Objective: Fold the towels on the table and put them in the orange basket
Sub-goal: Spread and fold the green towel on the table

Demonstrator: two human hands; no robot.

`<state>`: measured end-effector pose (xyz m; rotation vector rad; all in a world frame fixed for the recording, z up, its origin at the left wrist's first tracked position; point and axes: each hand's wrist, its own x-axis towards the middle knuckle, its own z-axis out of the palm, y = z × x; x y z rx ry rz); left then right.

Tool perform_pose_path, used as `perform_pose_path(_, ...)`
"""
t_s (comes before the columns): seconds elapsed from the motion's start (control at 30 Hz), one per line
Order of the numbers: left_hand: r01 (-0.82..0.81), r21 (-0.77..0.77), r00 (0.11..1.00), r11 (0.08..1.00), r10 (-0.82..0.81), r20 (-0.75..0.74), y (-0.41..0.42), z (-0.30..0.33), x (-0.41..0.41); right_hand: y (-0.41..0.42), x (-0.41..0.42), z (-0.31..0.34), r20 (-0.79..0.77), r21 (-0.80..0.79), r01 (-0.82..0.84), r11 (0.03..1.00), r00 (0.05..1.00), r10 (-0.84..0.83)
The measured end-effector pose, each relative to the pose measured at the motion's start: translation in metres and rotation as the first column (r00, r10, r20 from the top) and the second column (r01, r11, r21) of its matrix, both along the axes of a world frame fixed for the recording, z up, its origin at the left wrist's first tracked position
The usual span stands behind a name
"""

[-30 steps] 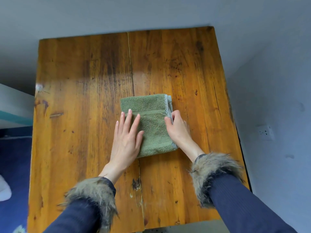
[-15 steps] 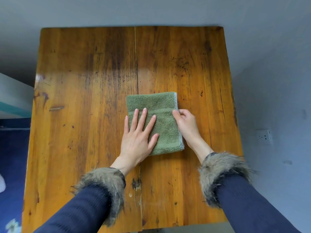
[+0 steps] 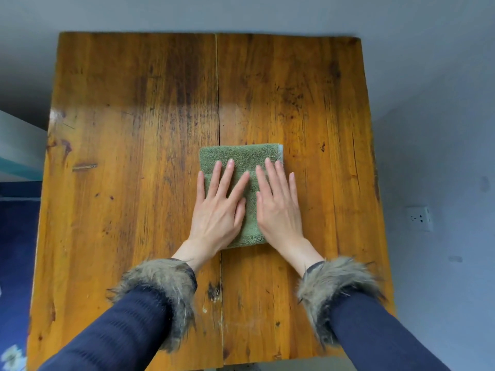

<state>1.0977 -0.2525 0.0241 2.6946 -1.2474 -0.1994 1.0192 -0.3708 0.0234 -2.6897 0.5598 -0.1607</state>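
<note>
The green towel [image 3: 241,159] lies folded into a small thick rectangle near the middle of the wooden table [image 3: 134,129], just right of the table's centre seam; folding looks all but done. The left hand [image 3: 218,210] and right hand [image 3: 278,207] press flat on the towel side by side, fingers straight and slightly spread, gripping nothing; no orange basket shows, so carrying the towel there remains.

Single head-worn view, steeply downward, close over wooden table [image 3: 134,183]
</note>
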Motion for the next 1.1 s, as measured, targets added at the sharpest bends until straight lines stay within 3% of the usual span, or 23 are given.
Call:
perform_pose_path(0.2, -0.008, 0.033, 1.0, 0.999, 0.008, 0.027, -0.014, -0.006, 0.036, -0.017, 0.007, -0.013, -0.126, -0.067, -0.019, 0.998, 0.992, 0.01)
perform_pose_path(0.37, -0.002, 0.042, 0.999, 0.999, 0.001, 0.032, -0.016, -0.017, 0.034, -0.018, 0.003, -0.023, -0.12, 0.006, 0.026, 1.0, 0.992, -0.025)
perform_pose_path(0.57, 0.031, 0.099, 0.999, 0.995, -0.027, -0.041, -0.014, -0.007, 0.037, -0.022, 0.004, -0.012, -0.252, 0.041, -0.012, 0.999, 0.967, 0.022)
perform_pose_path(0.67, -0.026, -0.057, 0.99, 0.998, 0.018, -0.142, 0.0, 0.006, 0.031, -0.023, -0.006, -0.001, -0.196, 0.133, 0.012, 0.991, 0.981, 0.015)
perform_pose_path(0.73, -0.19, -0.22, 0.963, 0.957, 0.139, -0.23, 0.015, 0.014, 0.023, -0.022, -0.017, 0.008, -0.093, 0.208, 0.174, 0.963, 0.983, -0.158)
perform_pose_path(0.8, -0.463, -0.297, 0.861, 0.835, 0.345, -0.374, 0.029, 0.017, 0.016, -0.024, -0.024, 0.016, -0.073, 0.311, 0.363, 0.878, 0.93, -0.359)
perform_pose_path(0.87, -0.696, -0.211, 0.656, 0.686, 0.489, -0.575, 0.035, 0.021, 0.015, -0.028, -0.022, 0.023, -0.191, 0.408, 0.486, 0.773, 0.873, -0.448)
perform_pose_path(0.93, -0.779, -0.071, 0.491, 0.623, 0.536, -0.687, 0.033, 0.023, 0.018, -0.036, -0.013, 0.028, -0.338, 0.467, 0.567, 0.678, 0.823, -0.456)
perform_pose_path(1.03, -0.747, 0.067, 0.446, 0.662, 0.573, -0.688, 0.028, 0.021, 0.023, -0.043, 0.003, 0.033, -0.463, 0.59, 0.638, 0.494, 0.769, -0.44)
perform_pose_path(1.1, -0.739, 0.13, 0.428, 0.661, 0.61, -0.667, 0.025, 0.021, 0.025, -0.044, 0.009, 0.031, -0.502, 0.594, 0.671, 0.443, 0.74, -0.448)
